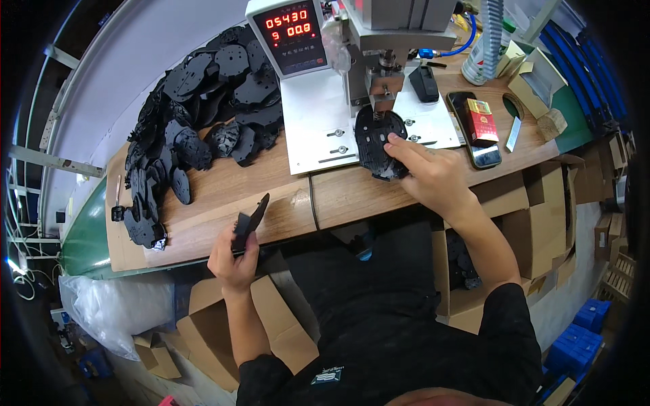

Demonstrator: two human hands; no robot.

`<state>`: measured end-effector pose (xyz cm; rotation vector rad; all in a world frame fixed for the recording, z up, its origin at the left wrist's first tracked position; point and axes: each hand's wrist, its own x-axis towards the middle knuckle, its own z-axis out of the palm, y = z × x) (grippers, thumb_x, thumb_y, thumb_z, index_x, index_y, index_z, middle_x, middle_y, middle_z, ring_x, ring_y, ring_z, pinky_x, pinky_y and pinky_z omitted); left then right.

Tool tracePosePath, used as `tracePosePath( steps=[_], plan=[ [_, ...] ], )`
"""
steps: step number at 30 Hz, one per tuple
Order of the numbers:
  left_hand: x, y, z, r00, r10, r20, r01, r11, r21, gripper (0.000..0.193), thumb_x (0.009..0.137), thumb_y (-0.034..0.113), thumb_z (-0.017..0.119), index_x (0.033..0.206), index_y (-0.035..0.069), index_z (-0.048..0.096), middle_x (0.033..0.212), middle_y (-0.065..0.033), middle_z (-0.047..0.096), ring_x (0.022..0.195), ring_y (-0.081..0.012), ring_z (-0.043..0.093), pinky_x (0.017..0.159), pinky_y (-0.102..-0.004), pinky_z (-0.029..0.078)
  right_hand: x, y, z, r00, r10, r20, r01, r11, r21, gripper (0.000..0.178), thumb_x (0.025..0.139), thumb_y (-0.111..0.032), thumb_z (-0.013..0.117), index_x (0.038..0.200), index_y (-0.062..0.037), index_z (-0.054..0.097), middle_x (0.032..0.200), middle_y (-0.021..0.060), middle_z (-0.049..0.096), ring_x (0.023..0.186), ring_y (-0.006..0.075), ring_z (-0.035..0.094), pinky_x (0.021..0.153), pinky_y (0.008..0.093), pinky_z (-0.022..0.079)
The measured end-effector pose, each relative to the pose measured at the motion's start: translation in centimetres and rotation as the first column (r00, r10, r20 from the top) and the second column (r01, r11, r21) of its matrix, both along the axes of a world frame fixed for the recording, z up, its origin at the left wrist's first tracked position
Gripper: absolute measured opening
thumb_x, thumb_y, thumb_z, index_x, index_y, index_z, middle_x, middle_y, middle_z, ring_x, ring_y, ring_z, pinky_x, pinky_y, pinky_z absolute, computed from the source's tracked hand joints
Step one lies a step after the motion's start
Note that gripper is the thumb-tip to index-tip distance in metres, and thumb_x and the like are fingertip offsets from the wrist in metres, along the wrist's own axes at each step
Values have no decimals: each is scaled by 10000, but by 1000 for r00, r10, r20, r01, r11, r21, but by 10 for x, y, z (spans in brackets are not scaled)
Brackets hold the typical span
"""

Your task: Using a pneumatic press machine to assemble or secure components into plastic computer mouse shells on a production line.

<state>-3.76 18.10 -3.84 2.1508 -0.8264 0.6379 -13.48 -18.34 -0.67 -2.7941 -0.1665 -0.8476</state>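
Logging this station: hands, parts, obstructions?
Left hand grips thin black plastic piece. Right hand on rounded black plastic plate, below metal press head. No obstruction visible.

A wooden table (230, 196) bears heaped black parts (186, 145), a white plate (311, 128) and a phone (484, 157).

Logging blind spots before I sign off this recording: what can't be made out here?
All in the head view:
- Black plate under the machine: its lower right part, covered by the right hand.
- Second plate, in the left hand: its broad faces, turned nearly edge-on.
- Machine top: cut off by the upper edge.
- Cardboard box: some contents, behind the right forearm.
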Motion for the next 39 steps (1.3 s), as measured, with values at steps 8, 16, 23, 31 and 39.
tracePosePath(
  steps=[8,16,23,31,39],
  plan=[
    [18,-110,49,778,-609,157,601,793,99,234,740,-41,716,974,-23,706,1051,-160,733,983,-302,725,872,-398,601,-28,-3,42,1000,20,-15,-13,925,381,394,682,20,751,1071,-38,727,1030,105,754,769,209,733,610,265,556],
    [51,-196,40,599,-726,339,694,681,233,178,815,50,666,982,-8,688,1102,-141,707,1057,-301,698,943,-424,593,-222,-33,-70,731,-654,-198,616,506,604,216,821,37,718,1034,10,722,803,19,689,613,39,553,569,213,444],
    [47,-193,26,674,-699,237,647,714,267,173,820,42,663,992,19,668,1127,-126,699,1051,-290,699,940,-395,598,-315,-70,-160,455,-759,-465,884,449,133,431,859,-94,721,1263,22,625,1280,201,645,683,164,653,681,298,531],
    [42,-199,22,688,-699,196,656,714,245,205,801,23,669,1006,19,671,1134,-133,692,1075,-307,689,963,-408,584,-152,-38,-36,961,-220,-167,275,691,669,432,801,40,731,1224,-11,664,1292,136,664,782,139,669,666,247,541],
    [47,-186,12,719,-677,157,652,735,185,390,643,-78,733,1013,40,693,1149,-148,653,1071,-324,661,889,-396,576,-12,0,13,991,130,-38,-125,985,117,527,795,-146,750,1295,-66,605,1356,113,628,905,275,724,741,359,584]
  ],
)
